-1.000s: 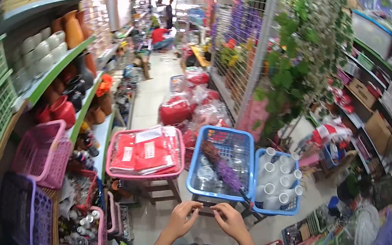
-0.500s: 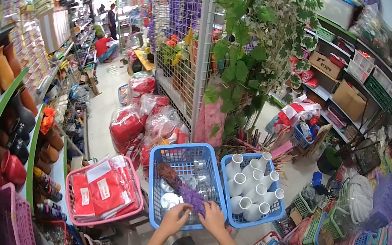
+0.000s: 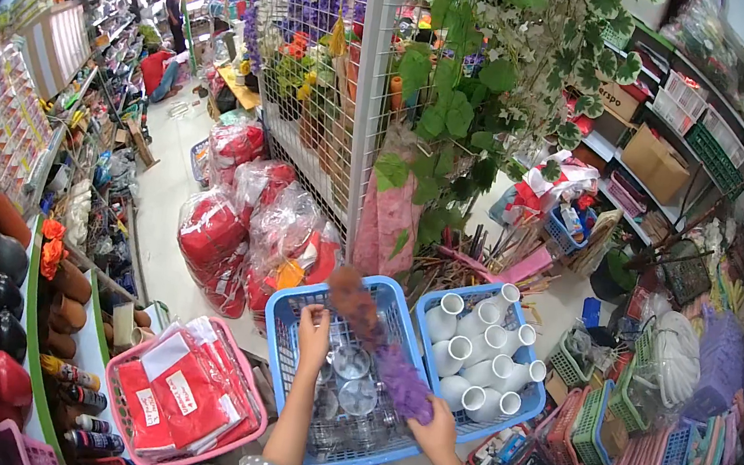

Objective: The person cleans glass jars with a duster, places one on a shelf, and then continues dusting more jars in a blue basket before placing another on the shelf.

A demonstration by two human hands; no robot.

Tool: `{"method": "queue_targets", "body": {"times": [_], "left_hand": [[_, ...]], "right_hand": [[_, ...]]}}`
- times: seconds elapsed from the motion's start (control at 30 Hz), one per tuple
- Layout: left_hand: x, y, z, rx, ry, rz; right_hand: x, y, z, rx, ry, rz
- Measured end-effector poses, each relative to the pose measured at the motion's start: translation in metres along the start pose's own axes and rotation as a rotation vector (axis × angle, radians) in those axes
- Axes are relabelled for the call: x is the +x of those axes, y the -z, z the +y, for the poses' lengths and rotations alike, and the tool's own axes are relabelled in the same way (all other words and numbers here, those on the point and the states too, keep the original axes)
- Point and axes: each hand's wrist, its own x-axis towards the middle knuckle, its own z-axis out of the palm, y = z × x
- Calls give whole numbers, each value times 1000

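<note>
My right hand (image 3: 437, 429) is closed round the purple end of a feather duster (image 3: 395, 374). The duster slants up and left over the blue basket (image 3: 275, 366), its brown end smeared by motion. Several clear glass vessels (image 3: 357, 396) lie in this basket. My left hand (image 3: 314, 331) is over the basket's upper left part, fingers curled together; what they hold, if anything, I cannot make out. Beside it on the right, a second blue basket (image 3: 527, 402) holds several white vases (image 3: 482, 346).
A pink basket (image 3: 173, 462) of red packets (image 3: 194, 401) stands left. Beyond are red goods in plastic bags (image 3: 215, 234) and a wire rack (image 3: 365, 117) hung with leafy vines (image 3: 451, 110). Shelves line both sides. A person (image 3: 174, 16) stands far down the aisle.
The duster has come up off the glassware, now held in my right hand. My left hand has moved up and left, apart from it. The view has shifted slightly.
</note>
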Motion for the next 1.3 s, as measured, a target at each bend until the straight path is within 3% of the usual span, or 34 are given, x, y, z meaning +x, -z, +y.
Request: {"method": "queue_targets", "body": {"times": [0.1, 0.17, 0.23, 0.27, 0.33, 0.57, 0.63, 0.77, 0.83, 0.9, 0.93, 1.0, 1.13, 1.2, 1.3], "left_hand": [[26, -40, -59, 100, 100, -112], [43, -68, -116, 195, 301, -259], [42, -81, -94, 248, 395, -376], [40, -88, -82, 241, 393, -384], [36, -103, -77, 621, 459, -282], [32, -110, -110, 579, 334, -145], [40, -95, -98, -43, 458, -320], [28, -50, -26, -326, 512, -246], [25, -26, -13, -372, 471, -301], [7, 4, 18, -981, 677, -430], [-4, 18, 39, -973, 666, -418], [-24, 35, 77, -1265, 691, -557], [-55, 51, 72, -1338, 490, -597], [-65, 57, 71, -1389, 493, -597], [-80, 62, 60, -1444, 514, -562]], "right_hand": [[3, 3, 13, 43, -66, 112], [6, 5, 13, 301, -160, 154], [9, 9, 2, 302, -212, 188], [10, 5, 6, 343, -217, 229], [14, 3, 5, 378, -224, 275], [18, 0, -10, 405, -236, 194], [19, 3, -20, 427, -228, 167], [15, 13, -21, 603, -181, 135], [12, 26, -27, 683, -176, 86], [8, 45, -34, 691, -278, -99], [8, 44, -22, 607, -185, -108], [5, 55, -29, 534, -91, -118], [-9, 64, -49, 484, 54, -96], [-15, 66, -56, 508, 70, -68], [-19, 79, -70, 316, 63, -196]]}}
